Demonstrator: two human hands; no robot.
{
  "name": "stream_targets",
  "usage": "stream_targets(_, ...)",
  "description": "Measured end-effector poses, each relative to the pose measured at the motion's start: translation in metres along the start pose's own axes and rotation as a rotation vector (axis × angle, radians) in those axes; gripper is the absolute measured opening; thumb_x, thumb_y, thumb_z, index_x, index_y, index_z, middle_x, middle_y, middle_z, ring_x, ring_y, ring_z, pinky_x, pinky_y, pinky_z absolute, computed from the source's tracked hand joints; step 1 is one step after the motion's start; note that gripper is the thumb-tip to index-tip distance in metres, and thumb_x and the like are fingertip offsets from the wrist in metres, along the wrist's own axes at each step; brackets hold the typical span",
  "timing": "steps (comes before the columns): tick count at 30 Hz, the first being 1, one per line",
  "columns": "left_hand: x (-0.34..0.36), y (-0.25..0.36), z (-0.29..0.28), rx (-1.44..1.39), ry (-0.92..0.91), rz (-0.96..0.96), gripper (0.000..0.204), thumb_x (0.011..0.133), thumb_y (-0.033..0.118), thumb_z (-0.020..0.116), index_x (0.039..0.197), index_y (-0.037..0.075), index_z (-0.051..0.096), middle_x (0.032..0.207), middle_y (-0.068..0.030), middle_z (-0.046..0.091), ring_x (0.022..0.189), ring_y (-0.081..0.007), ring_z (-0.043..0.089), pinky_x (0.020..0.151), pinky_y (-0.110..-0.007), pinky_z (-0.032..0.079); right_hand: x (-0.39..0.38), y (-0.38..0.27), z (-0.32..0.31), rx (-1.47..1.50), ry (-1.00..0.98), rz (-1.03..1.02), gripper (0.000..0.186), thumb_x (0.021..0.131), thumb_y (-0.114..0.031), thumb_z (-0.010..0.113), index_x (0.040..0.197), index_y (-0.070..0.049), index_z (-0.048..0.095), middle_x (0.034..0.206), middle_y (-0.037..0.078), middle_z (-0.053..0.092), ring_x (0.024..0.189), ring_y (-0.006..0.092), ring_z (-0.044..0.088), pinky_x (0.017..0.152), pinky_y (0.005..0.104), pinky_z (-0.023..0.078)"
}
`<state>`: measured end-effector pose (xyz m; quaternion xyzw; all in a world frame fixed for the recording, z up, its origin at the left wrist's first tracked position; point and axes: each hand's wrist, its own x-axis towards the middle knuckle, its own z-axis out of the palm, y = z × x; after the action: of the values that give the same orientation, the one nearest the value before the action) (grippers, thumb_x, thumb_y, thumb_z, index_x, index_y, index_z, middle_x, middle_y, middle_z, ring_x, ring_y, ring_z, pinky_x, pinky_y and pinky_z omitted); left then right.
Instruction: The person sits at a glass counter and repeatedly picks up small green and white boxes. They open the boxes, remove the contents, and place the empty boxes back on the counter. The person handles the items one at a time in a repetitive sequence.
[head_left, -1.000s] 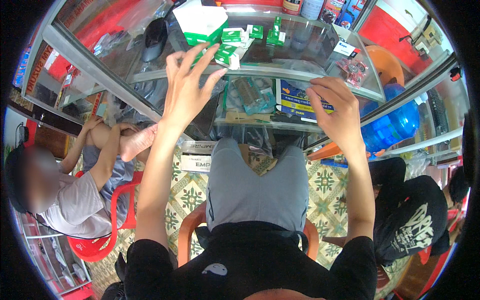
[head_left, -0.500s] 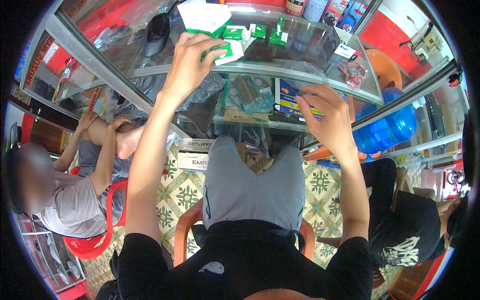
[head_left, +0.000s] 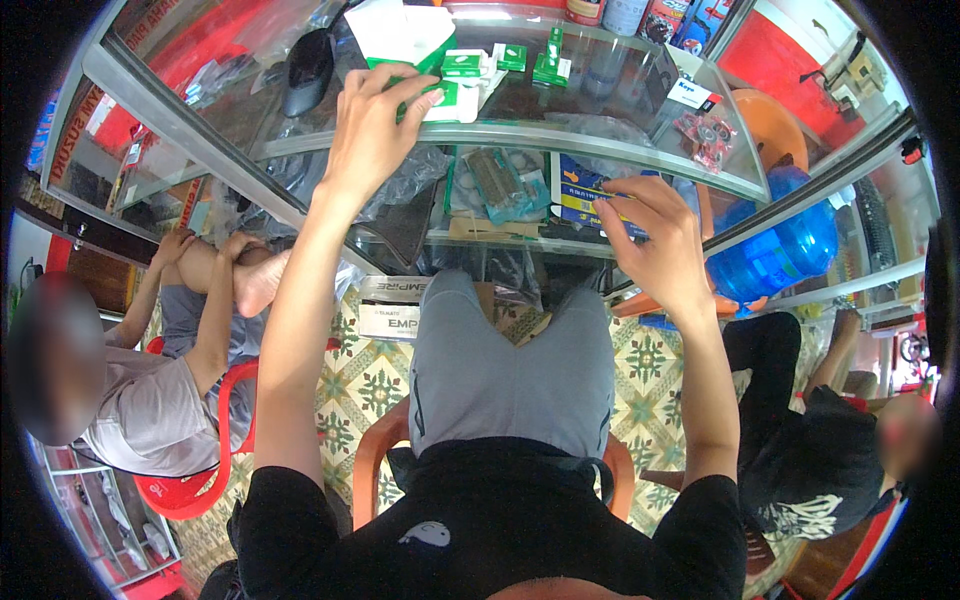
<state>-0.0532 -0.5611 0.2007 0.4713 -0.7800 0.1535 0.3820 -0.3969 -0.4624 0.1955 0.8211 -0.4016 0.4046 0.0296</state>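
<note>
On the glass counter, my left hand (head_left: 375, 115) is closed on a small green and white box (head_left: 458, 104), thumb and fingers on its left side. Just behind it stands a larger white and green carton (head_left: 400, 38) with its flap up. Several small green boxes lie close by, among them one green box (head_left: 463, 64) right behind the held one and another box (head_left: 511, 57) to its right. My right hand (head_left: 655, 235) hovers at the counter's front edge, fingers loosely bent and apart from the thumb. Nothing shows between them.
A dark computer mouse-like object (head_left: 308, 72) lies left of the carton. Cans (head_left: 625, 15) line the back right, near a white box (head_left: 692, 92). A blue water jug (head_left: 775, 250) stands right of the case. People sit at left and right.
The held box has gone from tilted to nearly level on the counter, and my left hand has shifted slightly left. My right hand has hardly moved.
</note>
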Motion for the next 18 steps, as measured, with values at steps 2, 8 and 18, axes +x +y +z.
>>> stream_targets(2, 0.002, 0.0, 0.0, -0.012, 0.062, -0.007, 0.025, 0.095, 0.024, 0.077, 0.117, 0.012, 0.081, 0.119, -0.0072, 0.073, 0.107, -0.0334, 0.062, 0.096, -0.046, 0.051, -0.001, 0.0, -0.002, -0.008, 0.002, -0.005, 0.008, 0.085, -0.006, 0.083, 0.086, 0.0, 0.077, 0.1, 0.012, 0.077, 0.092, 0.0314, 0.073, 0.082, 0.042, 0.058)
stream_targets(8, 0.018, -0.027, 0.001, 0.068, 0.197, -0.158, 0.056, 0.089, 0.037, 0.086, 0.133, 0.004, 0.073, 0.121, -0.02, 0.072, 0.1, -0.0314, 0.071, 0.086, -0.041, 0.057, -0.006, -0.003, -0.006, -0.017, 0.002, 0.011, 0.009, 0.084, -0.006, 0.083, 0.085, 0.0, 0.076, 0.099, 0.012, 0.077, 0.092, 0.0311, 0.073, 0.083, 0.0424, 0.058)
stream_targets(18, 0.068, -0.06, 0.034, 0.024, -0.07, -0.114, 0.044, 0.09, 0.03, 0.083, 0.126, 0.005, 0.076, 0.111, -0.0268, 0.076, 0.097, -0.0355, 0.078, 0.084, -0.045, 0.061, -0.018, -0.005, -0.014, -0.005, 0.034, 0.029, 0.01, 0.084, -0.007, 0.083, 0.083, 0.0, 0.076, 0.099, 0.011, 0.077, 0.092, 0.0318, 0.074, 0.083, 0.0425, 0.059)
